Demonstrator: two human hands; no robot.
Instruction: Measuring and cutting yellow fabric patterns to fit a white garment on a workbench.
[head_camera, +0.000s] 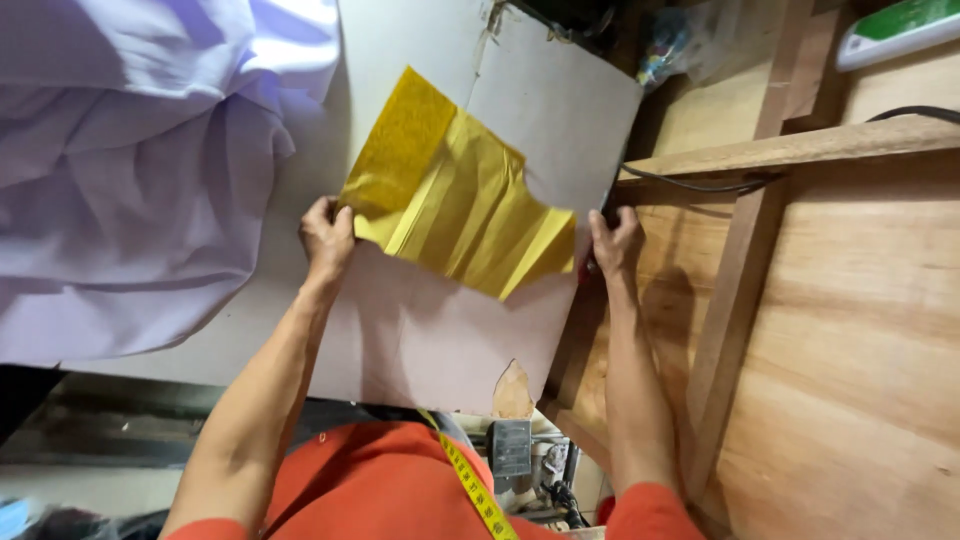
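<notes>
Left hand (326, 238) clamped on yellow paper (455, 195), right hand (613, 243) gripping grey cardboard sheet (440, 330) edge, lilac cloth (130, 170) beside

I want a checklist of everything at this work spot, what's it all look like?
Surface: a pale worktable, with wooden boards on the right.
Job's things: a folded yellow paper sheet lies on a grey cardboard sheet that has a torn lower edge.
Clutter: lilac cloth bunched on the left; small tools below the card, too dark to tell.
Hands: left hand grips the card's left edge beside the yellow paper; right hand grips its right edge.
Cables: a black cable runs along a wooden rail.
Surroundings: a yellow measuring tape hangs over the person's orange top.
</notes>
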